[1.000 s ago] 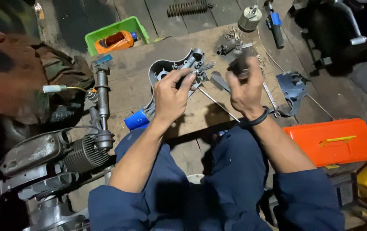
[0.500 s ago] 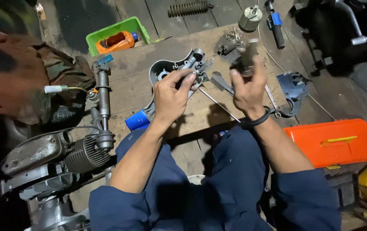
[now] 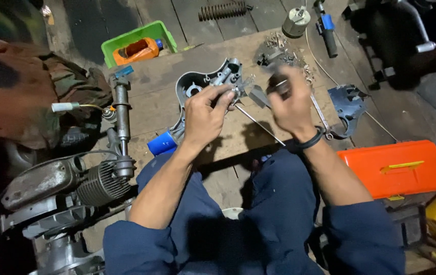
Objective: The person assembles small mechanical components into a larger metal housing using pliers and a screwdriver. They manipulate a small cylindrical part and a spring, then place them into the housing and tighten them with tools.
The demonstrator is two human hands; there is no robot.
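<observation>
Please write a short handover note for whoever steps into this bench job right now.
Left hand: grip on the grey metal engine cover, steadying it on the wooden board.
Right hand: closed on a small dark part, blurred, raised above the board.
Nearby: thin metal rod between the hands, wrench by the right wrist, loose small parts beyond, orange toolbox to the right.
Done: cover lies open side up. Left: cannot tell.

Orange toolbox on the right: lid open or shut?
Shut. The orange toolbox shows its lid lying flat, yellow handle folded down on top, no gap visible.
</observation>
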